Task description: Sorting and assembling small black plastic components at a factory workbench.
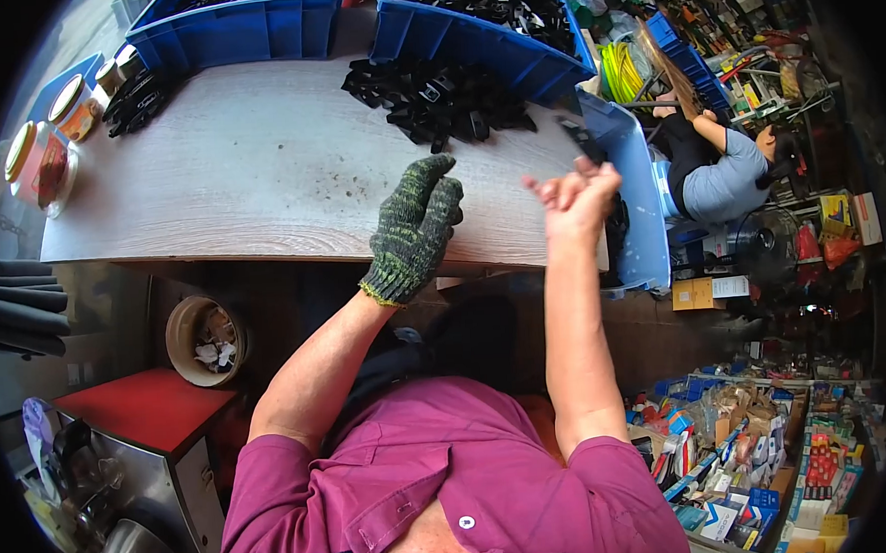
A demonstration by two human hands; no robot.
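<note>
My left hand [415, 228], in a dark green knitted glove, is raised over the table's front edge with its fingers curled together. Anything inside that curl is hidden. Bare and blurred by motion, my right hand [577, 199] is near the table's right end, beside a light blue bin [639, 191]. At its fingertips is a slim black piece [581, 141], apparently pinched there; blur hides its kind. Farther back on the table lies a heap of similar black pieces [444, 101].
Two blue crates [240, 32] [471, 50] of black parts line the pale table's [207, 179] back. Lidded jars [36, 163] and a small black pile [135, 100] sit left. A waste bucket [206, 339] stands below. Another person [723, 177] bends over at right, near crowded shelves.
</note>
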